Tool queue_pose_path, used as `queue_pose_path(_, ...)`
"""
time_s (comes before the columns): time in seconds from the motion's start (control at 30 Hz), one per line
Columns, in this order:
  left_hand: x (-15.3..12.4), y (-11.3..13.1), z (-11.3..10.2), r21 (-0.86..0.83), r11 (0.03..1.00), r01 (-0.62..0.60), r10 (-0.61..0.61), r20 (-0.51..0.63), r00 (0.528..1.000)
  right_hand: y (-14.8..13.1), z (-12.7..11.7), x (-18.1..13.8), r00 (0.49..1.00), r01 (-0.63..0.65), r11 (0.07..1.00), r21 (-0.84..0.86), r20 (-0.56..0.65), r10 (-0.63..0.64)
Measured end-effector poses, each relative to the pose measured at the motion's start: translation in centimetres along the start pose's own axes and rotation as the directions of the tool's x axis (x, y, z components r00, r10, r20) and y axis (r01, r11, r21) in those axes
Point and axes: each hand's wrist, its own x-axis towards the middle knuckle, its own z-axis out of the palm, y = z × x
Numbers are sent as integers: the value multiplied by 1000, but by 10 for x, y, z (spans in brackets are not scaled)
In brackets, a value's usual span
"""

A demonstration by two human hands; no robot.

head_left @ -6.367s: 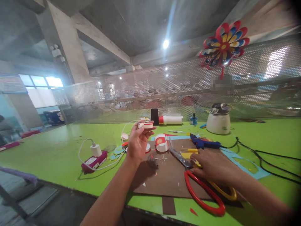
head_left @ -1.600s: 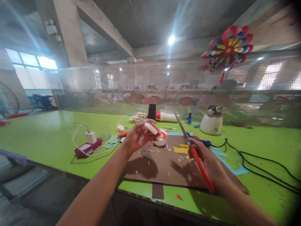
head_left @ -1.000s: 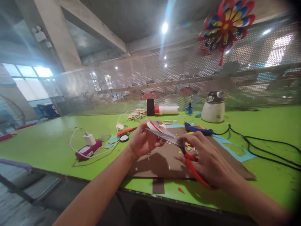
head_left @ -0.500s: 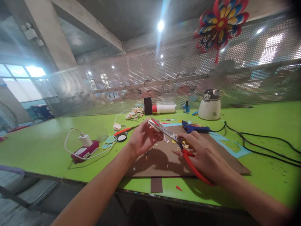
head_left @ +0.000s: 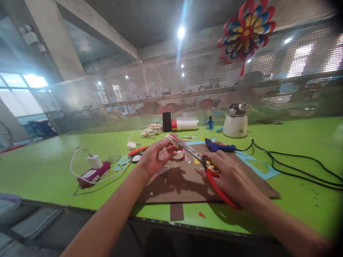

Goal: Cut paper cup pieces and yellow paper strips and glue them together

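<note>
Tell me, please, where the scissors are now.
In the head view, the scissors are right of centre, in the right hand, pointing toward the left hand.

The right hand (head_left: pixel 227 173) holds scissors (head_left: pixel 193 152) at the left hand's piece (head_left: pixel 174 143).

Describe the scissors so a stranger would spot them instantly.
On the green table lies a brown board; above it, the right hand holds the scissors. Silver blades and a long red handle set them apart from the dark blue glue gun behind.
</note>
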Motion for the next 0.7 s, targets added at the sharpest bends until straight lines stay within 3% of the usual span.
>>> queue_pose_path(0.3, 3, 0, -5, 114, 987, -110, 101, 77, 992, -2, 1, -1, 1000, 0, 999, 49, 5, -1)
queue_pose_path(0.7, 4, -3, 0, 158, 976, -153, 156, -5, 988, -2, 0, -2, 1000, 4, 1000, 31, -10, -3)
